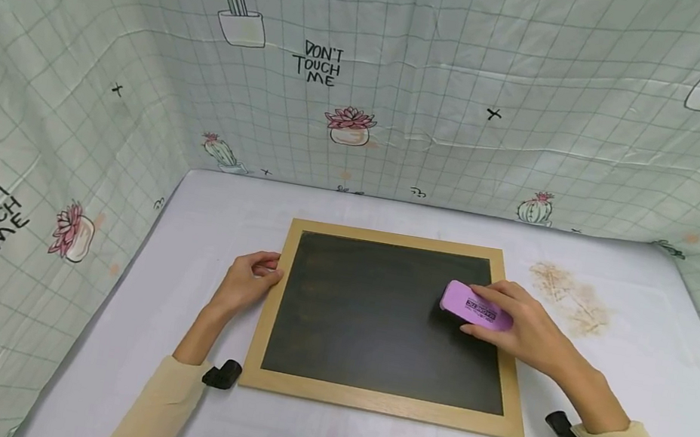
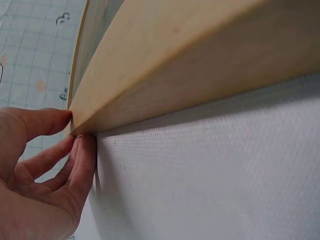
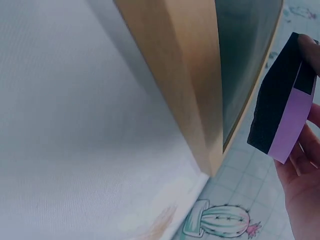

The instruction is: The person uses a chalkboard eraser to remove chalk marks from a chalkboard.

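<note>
A chalkboard (image 1: 375, 322) with a light wooden frame (image 1: 383, 402) lies flat on the white table. At the frame's left side, my left hand (image 1: 247, 282) pinches the edge between thumb and fingertips. Seen from the left wrist, the thumb (image 2: 47, 122) meets the wood and the other fingers bend close under its corner. My right hand (image 1: 515, 321) grips a purple eraser (image 1: 474, 305) over the right part of the board, thumb and fingers on opposite long sides. The right wrist view shows the eraser's black felt (image 3: 275, 95) face lifted off the board.
A brown smudge (image 1: 571, 298) marks the table cloth beyond the board's right side. Grid-patterned fabric (image 1: 411, 91) with cactus drawings rises behind and at both sides of the table (image 1: 227, 214). Black wrist devices (image 1: 222, 374) sit by both sleeves.
</note>
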A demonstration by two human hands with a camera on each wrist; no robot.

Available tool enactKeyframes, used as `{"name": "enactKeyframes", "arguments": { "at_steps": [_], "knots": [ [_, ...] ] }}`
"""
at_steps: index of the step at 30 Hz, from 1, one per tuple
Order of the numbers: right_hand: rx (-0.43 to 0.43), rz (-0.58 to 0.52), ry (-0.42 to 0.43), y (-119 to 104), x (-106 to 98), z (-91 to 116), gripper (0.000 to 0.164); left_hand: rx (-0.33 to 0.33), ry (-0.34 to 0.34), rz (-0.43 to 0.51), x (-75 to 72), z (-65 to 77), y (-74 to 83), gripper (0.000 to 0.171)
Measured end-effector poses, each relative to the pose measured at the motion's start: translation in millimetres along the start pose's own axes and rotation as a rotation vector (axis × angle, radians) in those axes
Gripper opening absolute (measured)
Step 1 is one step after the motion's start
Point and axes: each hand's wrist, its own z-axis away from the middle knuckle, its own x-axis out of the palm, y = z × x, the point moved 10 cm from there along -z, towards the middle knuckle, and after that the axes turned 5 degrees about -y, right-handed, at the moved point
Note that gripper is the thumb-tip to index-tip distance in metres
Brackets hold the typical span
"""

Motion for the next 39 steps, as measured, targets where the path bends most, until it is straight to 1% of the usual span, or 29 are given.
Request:
{"name": "enactKeyframes", "arguments": {
  "at_steps": [9, 18, 23, 26, 30, 36, 39],
  "knots": [
    [0.059, 0.05, 0.047, 19.2, -16.3, 7.7, 0.065, -0.019, 0.003, 0.002, -1.3, -2.0, -3.0, 0.039],
    [0.125, 0.106, 0.078, 41.7, -36.2, 17.0, 0.067, -0.002, -0.001, -0.011, -1.0, -4.1, -3.2, 0.039],
    [0.164, 0.107, 0.091, 52.9, -45.2, 23.0, 0.066, -0.006, 0.001, -0.009, -0.1, -4.4, -4.5, 0.039],
    [0.214, 0.108, 0.097, 61.0, -50.2, 27.3, 0.064, -0.008, 0.004, -0.01, 0.1, -4.5, -5.4, 0.039],
    [0.292, 0.136, 0.1, 73.9, -56.3, 34.0, 0.064, -0.013, 0.011, -0.008, -0.3, -4.1, -6.9, 0.038],
    [0.339, 0.161, 0.125, 90.6, -66.8, 45.7, 0.064, -0.018, 0.013, 0.001, 0.2, -4.3, -8.3, 0.038],
    [0.363, 0.157, 0.142, 100.9, -71.9, 52.1, 0.062, -0.02, 0.013, 0.004, 0.7, -4.1, -8.9, 0.038]
  ]
}}
